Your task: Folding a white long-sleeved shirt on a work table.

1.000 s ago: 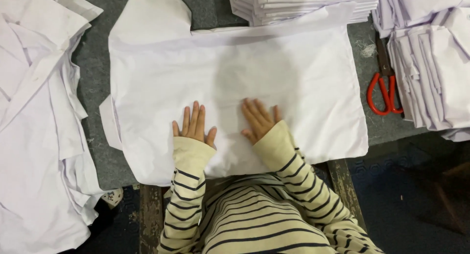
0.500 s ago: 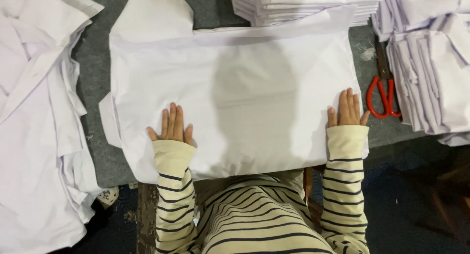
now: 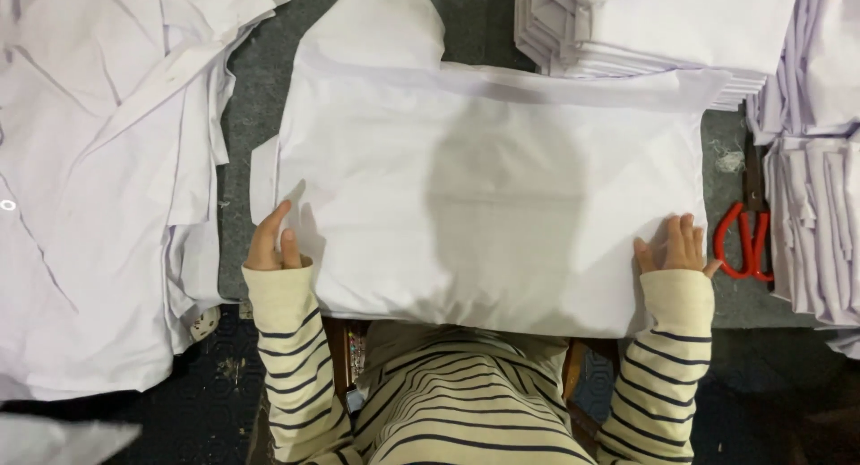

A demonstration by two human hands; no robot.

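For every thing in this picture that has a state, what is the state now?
White cloth: spread flat on the table, smooth.
Left hand: at the cloth's left edge, fingers curled on it.
Right hand: flat on the cloth's right edge.
Red scissors: lying on the table, untouched.
Folded stack: neatly piled.
Loose white pile: unfolded, heaped.

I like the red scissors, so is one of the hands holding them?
No, the red scissors lie untouched on the table beside the right hand, which rests flat on the white cloth.
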